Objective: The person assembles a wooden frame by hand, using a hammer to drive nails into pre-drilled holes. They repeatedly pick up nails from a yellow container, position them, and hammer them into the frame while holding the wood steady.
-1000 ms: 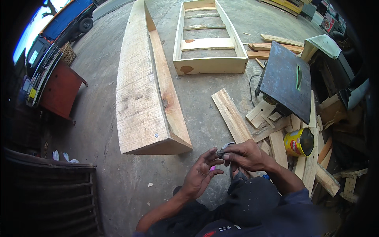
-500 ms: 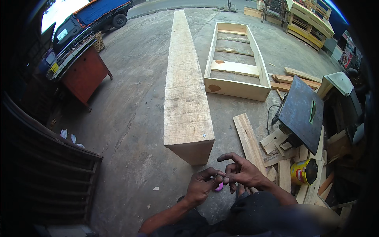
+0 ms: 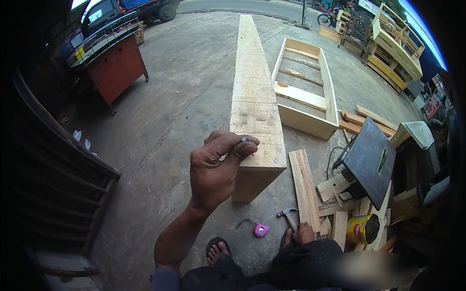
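I see the hands now split, left hand (image 3: 213, 167) pinching a nail (image 3: 244, 139) over the long timber box's (image 3: 256, 102) near end, centre frame, right hand (image 3: 304, 234) down at the hammer (image 3: 291, 220), lower centre, grip unclear, so each has its own item.

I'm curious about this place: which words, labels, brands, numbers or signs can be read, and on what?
I won't copy wording, only place it:
Yellow tin: readable lettering on its side.
White banner, top right: lettering, partly readable.
Pink tape measure: any print too small to read.
Red-and-white sign, right edge: too blurred to read.
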`<state>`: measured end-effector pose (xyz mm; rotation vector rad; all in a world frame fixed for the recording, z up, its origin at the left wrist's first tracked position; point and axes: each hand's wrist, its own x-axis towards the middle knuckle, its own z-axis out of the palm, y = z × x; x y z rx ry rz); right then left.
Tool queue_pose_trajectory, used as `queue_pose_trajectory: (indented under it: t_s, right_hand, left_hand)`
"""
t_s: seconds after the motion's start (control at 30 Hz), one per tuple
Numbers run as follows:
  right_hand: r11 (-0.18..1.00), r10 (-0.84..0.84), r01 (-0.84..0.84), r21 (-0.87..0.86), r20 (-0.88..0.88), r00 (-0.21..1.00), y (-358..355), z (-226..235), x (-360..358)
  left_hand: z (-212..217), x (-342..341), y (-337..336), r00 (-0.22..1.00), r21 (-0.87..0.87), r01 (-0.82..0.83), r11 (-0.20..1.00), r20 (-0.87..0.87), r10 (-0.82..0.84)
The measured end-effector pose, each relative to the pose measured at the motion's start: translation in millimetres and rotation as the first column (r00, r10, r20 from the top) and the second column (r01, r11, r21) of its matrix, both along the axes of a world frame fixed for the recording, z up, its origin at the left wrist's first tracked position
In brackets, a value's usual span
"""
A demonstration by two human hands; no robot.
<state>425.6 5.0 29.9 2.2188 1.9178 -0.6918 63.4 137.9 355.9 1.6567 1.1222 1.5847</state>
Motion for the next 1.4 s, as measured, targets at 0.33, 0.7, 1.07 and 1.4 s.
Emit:
queue_pose_trajectory:
  t_s: [0.33,0.7,1.07,1.4]
  right_hand:
    - [0.947,-0.321,0.305,-0.102,-0.349,0.88,44.3,104.3,1.9]
    - [0.663,0.594,-0.31,0.682,-0.227,0.771,87.9,392.4,-34.8]
    - [0.552,0.726,-0.513,0.658,-0.076,0.684,97.3,451.1,-78.4]
    - [0.628,0.645,-0.433,0.647,-0.121,0.755,90.9,444.1,-73.4]
  left_hand:
    - [-8.2,2.0,0.1,0.998,0.074,-0.047,0.996,0.038,0.045]
    - [-5.3,10.2,-4.6,0.954,0.293,-0.106,0.95,-0.241,0.181]
    - [0.0,4.9,-9.7,0.938,0.348,-0.106,0.932,-0.276,0.21]
    - [-5.5,5.5,-8.7,0.941,0.341,-0.112,0.933,-0.265,0.21]
